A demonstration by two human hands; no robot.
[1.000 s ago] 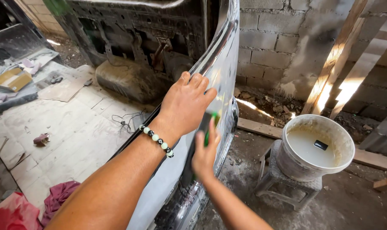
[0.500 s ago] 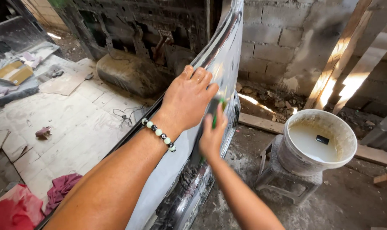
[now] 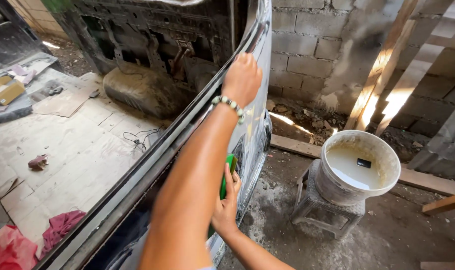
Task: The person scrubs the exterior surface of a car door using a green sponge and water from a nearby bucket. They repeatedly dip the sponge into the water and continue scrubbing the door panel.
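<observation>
- Car body panel (image 3: pixel 260 65), grey and curved, stands on edge across the middle of the view; its top edge runs from lower left to upper centre
- Block wall (image 3: pixel 307 45) behind, dusty floor (image 3: pixel 387 235) below
- White bucket (image 3: pixel 360 167) of pale liquid sits on a small stool (image 3: pixel 317 210), right of the panel, well apart from both hands
- Left hand (image 3: pixel 242 80), beaded bracelet at the wrist, lies flat with fingers together on the panel; since a second ago it has slid further up the surface
- Right hand (image 3: pixel 227 200) presses a green sanding block (image 3: pixel 227 172) against the panel's lower side, now lower than before: rubbing has moved along
</observation>
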